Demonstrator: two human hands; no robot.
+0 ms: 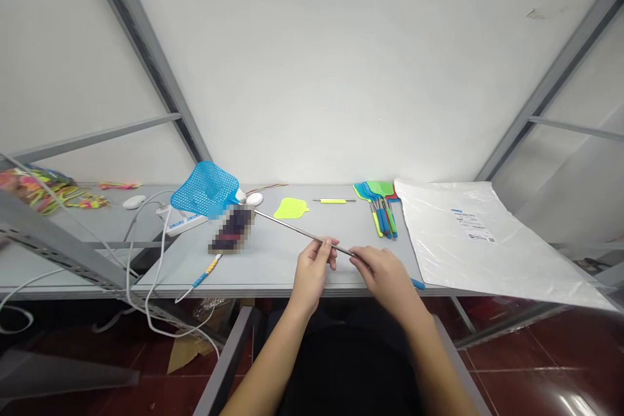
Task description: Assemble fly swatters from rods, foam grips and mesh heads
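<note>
A blue fly swatter (207, 188) slants across the front of the desk, its perforated head raised at the left and its metal rod extended. My left hand (312, 271) pinches the rod near its middle, thumb on top. Close beside it, my right hand (383, 274) is wrapped round the lower part of the swatter. The blue tip of the handle shows past the right hand; the rest is hidden under the palm. Behind the hands lie a loose yellow swatter head (291, 208) and a separate yellow handle (334, 201) with metal rod ends.
Several coloured fly swatters (383, 208) lie bundled at the back right, beside a large white plastic bag (468, 240). A pixelated phone-like object (231, 231), a power strip (185, 225) and white cables (163, 253) are at left. Metal frame posts (146, 39) flank the desk.
</note>
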